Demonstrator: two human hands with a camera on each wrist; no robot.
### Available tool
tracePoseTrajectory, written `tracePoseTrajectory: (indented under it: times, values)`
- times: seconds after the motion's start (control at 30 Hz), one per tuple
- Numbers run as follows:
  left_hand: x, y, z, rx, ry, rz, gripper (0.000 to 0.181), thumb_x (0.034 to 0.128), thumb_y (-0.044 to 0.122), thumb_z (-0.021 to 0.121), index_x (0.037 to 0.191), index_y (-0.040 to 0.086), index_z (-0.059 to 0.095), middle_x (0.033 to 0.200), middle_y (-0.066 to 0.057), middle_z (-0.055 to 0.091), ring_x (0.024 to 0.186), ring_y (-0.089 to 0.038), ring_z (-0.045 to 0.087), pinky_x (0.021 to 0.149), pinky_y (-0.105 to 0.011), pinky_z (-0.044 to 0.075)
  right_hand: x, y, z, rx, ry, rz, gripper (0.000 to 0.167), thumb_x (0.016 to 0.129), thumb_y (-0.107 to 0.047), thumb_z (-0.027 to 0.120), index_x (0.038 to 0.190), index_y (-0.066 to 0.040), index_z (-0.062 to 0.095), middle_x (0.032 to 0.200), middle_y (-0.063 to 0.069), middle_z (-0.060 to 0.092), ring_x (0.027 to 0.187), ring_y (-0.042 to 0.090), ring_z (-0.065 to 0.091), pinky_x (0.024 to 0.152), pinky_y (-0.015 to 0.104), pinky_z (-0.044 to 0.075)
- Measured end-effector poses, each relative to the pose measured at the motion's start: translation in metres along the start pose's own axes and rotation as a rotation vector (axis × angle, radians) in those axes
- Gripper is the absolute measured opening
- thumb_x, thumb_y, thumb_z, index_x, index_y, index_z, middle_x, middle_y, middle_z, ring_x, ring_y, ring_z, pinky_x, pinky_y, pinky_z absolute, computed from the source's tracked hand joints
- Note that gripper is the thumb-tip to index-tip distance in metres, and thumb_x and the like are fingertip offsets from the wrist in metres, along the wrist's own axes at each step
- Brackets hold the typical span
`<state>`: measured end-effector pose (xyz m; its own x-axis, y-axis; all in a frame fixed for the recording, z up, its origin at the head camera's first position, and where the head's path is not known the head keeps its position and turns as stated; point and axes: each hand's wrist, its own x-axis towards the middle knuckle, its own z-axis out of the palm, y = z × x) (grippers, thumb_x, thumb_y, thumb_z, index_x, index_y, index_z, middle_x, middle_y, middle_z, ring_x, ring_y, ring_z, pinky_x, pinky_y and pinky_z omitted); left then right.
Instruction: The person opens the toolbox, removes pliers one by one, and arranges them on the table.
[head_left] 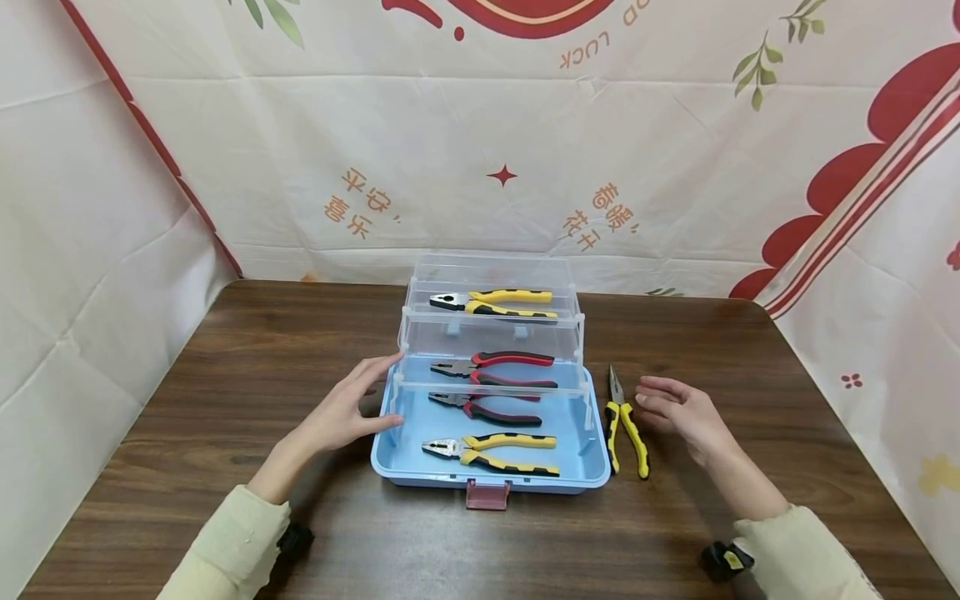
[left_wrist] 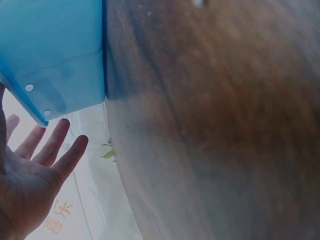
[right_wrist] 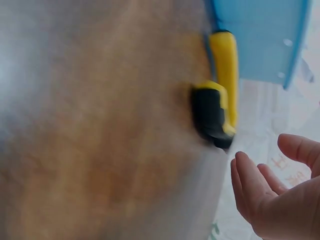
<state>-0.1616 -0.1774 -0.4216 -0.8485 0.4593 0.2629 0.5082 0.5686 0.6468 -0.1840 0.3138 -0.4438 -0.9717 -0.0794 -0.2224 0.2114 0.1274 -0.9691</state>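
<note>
At the left, a pale sleeve (head_left: 232, 533) is lying over the brown table (head_left: 300, 333), with a black strap (head_left: 295, 540) showing at the wrist. The left hand (head_left: 341, 408) is spreading its fingers and thumb wide apart at the left side of the blue box (head_left: 408, 454), its tips meeting the rim in the head view; it is gripping nothing, and whether it is pressing on the box one cannot tell. The box is standing open, with a pink clasp (head_left: 487, 495) hanging at its front. Two clear trays are rising in steps above it: the upper tray (head_left: 487, 272) is holding yellow pliers (head_left: 480, 302), and the lower tray (head_left: 491, 337) is holding red pliers (head_left: 480, 365). A second red pair (head_left: 487, 410) is lying below, partly behind the lower tray's front edge, and a second yellow pair (head_left: 472, 450) is resting in the base near the clasp. Just beside the box's right side, the long-nose pliers (head_left: 617, 407) are lying on the table, nose toward the printed cloth (head_left: 502, 125), handles slightly parted. The right hand (head_left: 686, 417) is hovering just right of them, fingers loosely extended, thumb apart, holding nothing. Another pale sleeve (head_left: 802, 554) is covering that arm.
</note>
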Motion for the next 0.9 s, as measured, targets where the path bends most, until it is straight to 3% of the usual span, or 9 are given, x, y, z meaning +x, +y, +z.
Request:
tracePoseTrajectory:
  times: [0.13, 0.23, 0.43, 0.9]
  values:
    - [0.000, 0.001, 0.000, -0.002, -0.004, -0.004, 0.078, 0.0750, 0.037, 0.069, 0.139, 0.022, 0.027, 0.131, -0.003, 0.035, 0.115, -0.023, 0.038, 0.089, -0.046, 0.036, -0.003, -0.015, -0.006, 0.019, -0.023, -0.079, 0.051, 0.081, -0.021, 0.065, 0.122, 0.002, 0.046, 0.112, 0.013, 0.056, 0.098, 0.016, 0.055, 0.075, 0.033, 0.047]
    - [0.000, 0.001, 0.000, -0.004, -0.005, -0.006, 0.078, 0.0751, 0.036, 0.069, 0.139, 0.023, 0.026, 0.131, -0.003, 0.035, 0.115, -0.023, 0.038, 0.089, -0.046, 0.036, -0.014, -0.041, -0.001, -0.003, -0.021, -0.123, 0.037, 0.084, -0.018, 0.061, 0.116, -0.001, 0.051, 0.105, 0.005, 0.059, 0.095, 0.014, 0.057, 0.075, 0.034, 0.047]
    - [0.000, 0.001, 0.000, -0.007, -0.004, -0.009, 0.078, 0.0752, 0.037, 0.069, 0.139, 0.024, 0.026, 0.131, -0.003, 0.034, 0.115, -0.023, 0.038, 0.089, -0.045, 0.037, -0.028, -0.085, 0.010, 0.008, -0.019, -0.123, 0.018, 0.085, -0.015, 0.060, 0.102, -0.012, 0.057, 0.092, -0.008, 0.062, 0.085, 0.006, 0.059, 0.070, 0.027, 0.049]
    - [0.000, 0.000, 0.000, -0.014, -0.009, -0.016, 0.078, 0.0758, 0.039, 0.067, 0.139, 0.024, 0.026, 0.132, -0.003, 0.034, 0.115, -0.023, 0.037, 0.089, -0.045, 0.036, -0.019, -0.131, 0.028, -0.080, -0.119, -0.190, 0.019, 0.087, -0.017, 0.058, 0.105, -0.012, 0.056, 0.096, -0.005, 0.063, 0.086, 0.009, 0.060, 0.071, 0.025, 0.048]
